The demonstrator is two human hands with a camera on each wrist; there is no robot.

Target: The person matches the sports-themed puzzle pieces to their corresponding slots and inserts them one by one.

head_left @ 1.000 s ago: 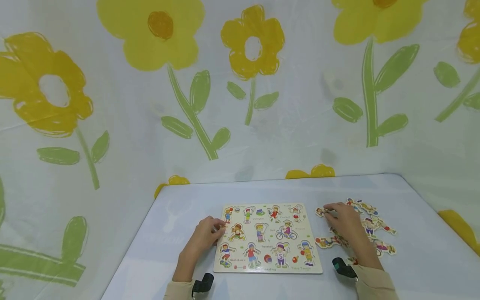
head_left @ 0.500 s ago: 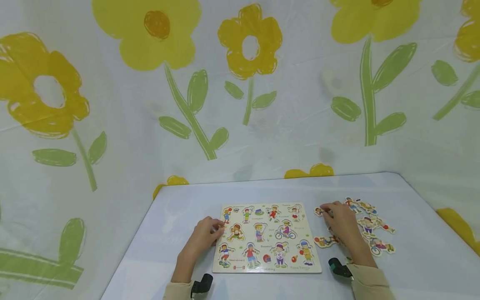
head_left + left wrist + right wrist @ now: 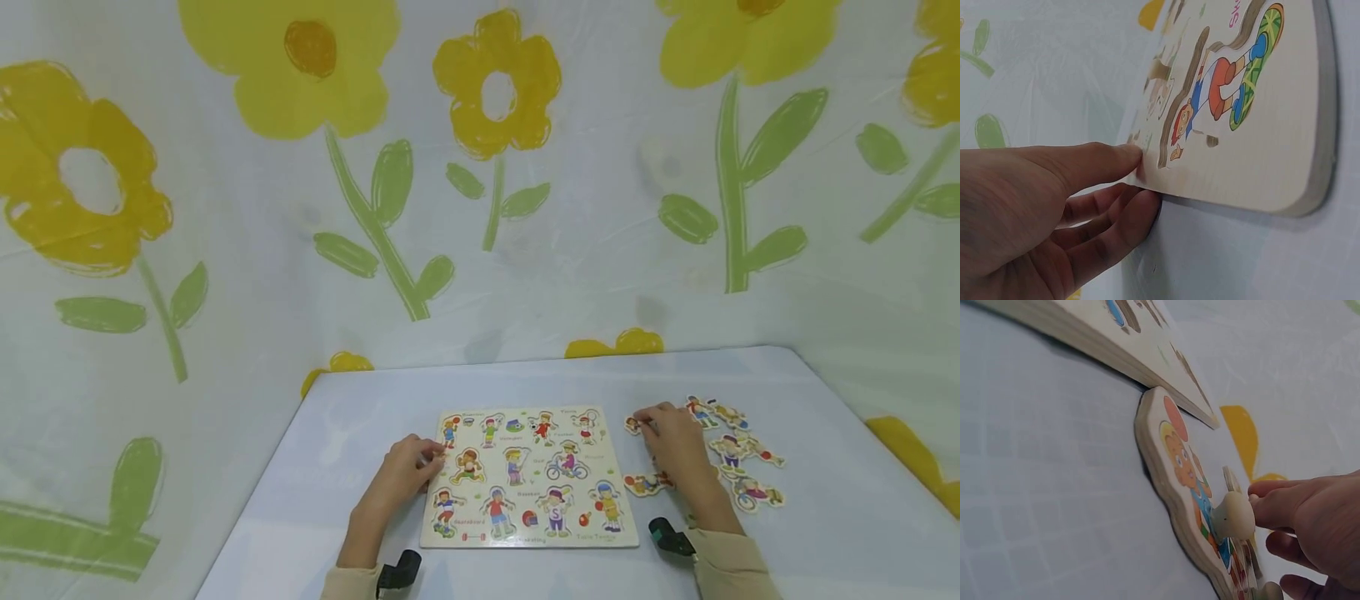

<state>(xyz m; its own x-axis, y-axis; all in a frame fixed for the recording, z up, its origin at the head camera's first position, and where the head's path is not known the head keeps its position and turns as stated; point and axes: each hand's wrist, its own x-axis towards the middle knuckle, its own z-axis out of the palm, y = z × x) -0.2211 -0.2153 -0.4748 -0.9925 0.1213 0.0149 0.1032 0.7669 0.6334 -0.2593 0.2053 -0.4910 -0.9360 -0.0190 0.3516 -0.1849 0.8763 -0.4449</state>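
The puzzle board (image 3: 431, 535) lies flat, printed with children playing sports. At its left edge my left hand (image 3: 405, 471) grips it; in the left wrist view that hand (image 3: 1029, 200) has its thumb on the board's (image 3: 1272, 169) face and fingers curled against the edge. Right of the board, my right hand (image 3: 678, 450) pinches a small figure piece (image 3: 632, 426) near its far corner. In the right wrist view, fingertips of the right hand (image 3: 1316, 522) are partly hidden behind the wooden knob (image 3: 1235, 515) of a nearer piece with a red ball (image 3: 1175, 419).
Several loose figure pieces (image 3: 731, 451) lie on the white table (image 3: 525, 383) at the right, some overlapping. One piece (image 3: 641, 485) lies beside the board's right edge, partly under the right hand. A flower-printed cloth (image 3: 570, 275) stands behind the table.
The head view has shifted slightly, moving the scene left. My right wrist has edged a little left, its fingers staying at the same small piece. The left hand keeps its grip on the board.
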